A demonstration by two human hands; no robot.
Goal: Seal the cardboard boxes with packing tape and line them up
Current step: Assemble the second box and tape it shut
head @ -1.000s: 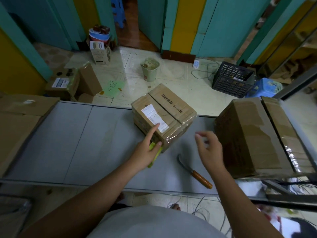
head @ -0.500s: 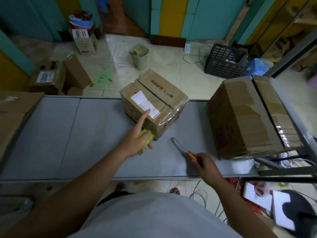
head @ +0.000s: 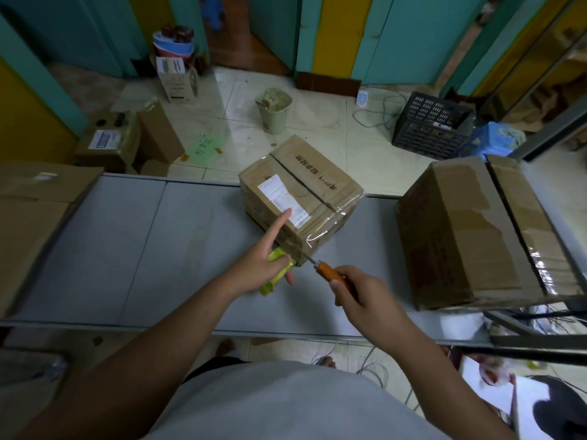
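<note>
Moved since half a second back: right grip [head: 359,292], then low on the desk [head: 127,249] at the knife [head: 323,270], now raised, with the knife carried up to the near corner of the small box [head: 314,182].

Right grip: closed round the orange knife handle; blade pointing away toward the taped corner, tip at or just beside the tape, contact unclear.

Left grip [head: 265,265]: lower fingers curled round a yellow-green tape dispenser [head: 267,286]; forefinger straight, tip at the near edge of the white label [head: 282,196]. Dispenser head close against the same near corner.

Small box: on the desk, middle, at the far edge, turned corner-on; clear tape over the top seam and down the near side.

Large box [head: 460,236]: on the desk to the right, well apart from the small box; tape along its top seam.

Flat cardboard [head: 31,214]: left end of the desk.

Floor beyond: bin [head: 273,115], black crate [head: 432,127].
</note>
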